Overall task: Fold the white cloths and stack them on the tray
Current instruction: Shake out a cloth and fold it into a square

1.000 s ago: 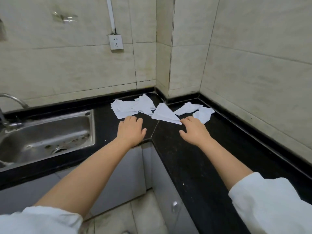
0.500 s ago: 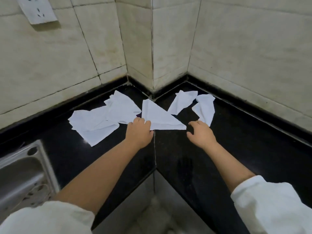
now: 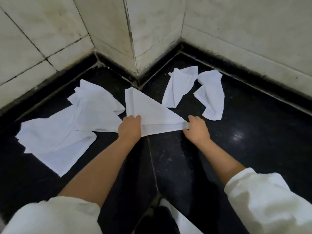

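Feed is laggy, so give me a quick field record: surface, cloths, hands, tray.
surface: black counter, tiled corner
cloth in work: triangular cloth, near edge rolled up
left hand: gripping its left end
right hand: pinching its right tip
other cloths: left pile, overlapping; two small cloths at right, loosely folded
tray: not in view

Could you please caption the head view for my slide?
Both hands, left and right, grip a triangular white cloth on the black counter.
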The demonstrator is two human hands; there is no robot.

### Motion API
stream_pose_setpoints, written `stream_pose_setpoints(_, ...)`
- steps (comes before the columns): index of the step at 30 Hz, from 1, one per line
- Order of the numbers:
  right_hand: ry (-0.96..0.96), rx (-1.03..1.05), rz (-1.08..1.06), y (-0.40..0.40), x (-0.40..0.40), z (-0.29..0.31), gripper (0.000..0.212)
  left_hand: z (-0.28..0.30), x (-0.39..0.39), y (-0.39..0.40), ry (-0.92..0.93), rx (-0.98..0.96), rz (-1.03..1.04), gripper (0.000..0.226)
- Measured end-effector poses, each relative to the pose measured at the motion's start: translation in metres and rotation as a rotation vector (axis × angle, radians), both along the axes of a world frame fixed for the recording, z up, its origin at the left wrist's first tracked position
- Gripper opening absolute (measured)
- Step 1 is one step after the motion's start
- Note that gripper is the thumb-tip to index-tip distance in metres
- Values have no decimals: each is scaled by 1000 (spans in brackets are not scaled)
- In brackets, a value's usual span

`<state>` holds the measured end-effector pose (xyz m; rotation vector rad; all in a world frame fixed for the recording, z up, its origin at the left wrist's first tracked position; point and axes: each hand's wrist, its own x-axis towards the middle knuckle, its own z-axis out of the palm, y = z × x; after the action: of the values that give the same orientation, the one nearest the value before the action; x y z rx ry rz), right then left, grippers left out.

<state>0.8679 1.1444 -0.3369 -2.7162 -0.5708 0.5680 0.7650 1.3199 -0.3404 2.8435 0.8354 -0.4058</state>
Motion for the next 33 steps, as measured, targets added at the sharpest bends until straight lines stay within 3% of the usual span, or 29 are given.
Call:
stream_pose_setpoints(2, 10, 2, -55, 4, 0, -1, 15, -5, 4, 9, -4, 3, -24, 36)
stream_pose_setpoints(6, 32, 29, -121, 5, -9, 9, 25, 1, 4, 17, -30, 5, -114, 32)
stream_pose_setpoints(11, -30, 31, -221, -20, -12, 52, 24, 42, 5, 6, -247, -125, -297, 34)
stream_pose_setpoints(19, -414, 101, -479, -127, -13, 153, 28, 133, 51, -75, -709, -296, -482, 36)
stream_pose_setpoints(23, -568, 73, -514, -197, -31, 186, 26, 164, 71, -131, -797, -380, -581, 37)
stream_pose_setpoints(26, -559, 7, -477, -242, -54, 188, 24, 167, 73, -164, -685, -510, -663, 28)
stream_pose_setpoints(28, -495, -39, -434, -267, -73, 177, 24, 159, 67, -181, -493, -604, -730, 25)
stream_pose_setpoints(33, -129, -112, -265, -308, -122, 127, 23, 111, 41, -205, 393, -553, -901, 30)
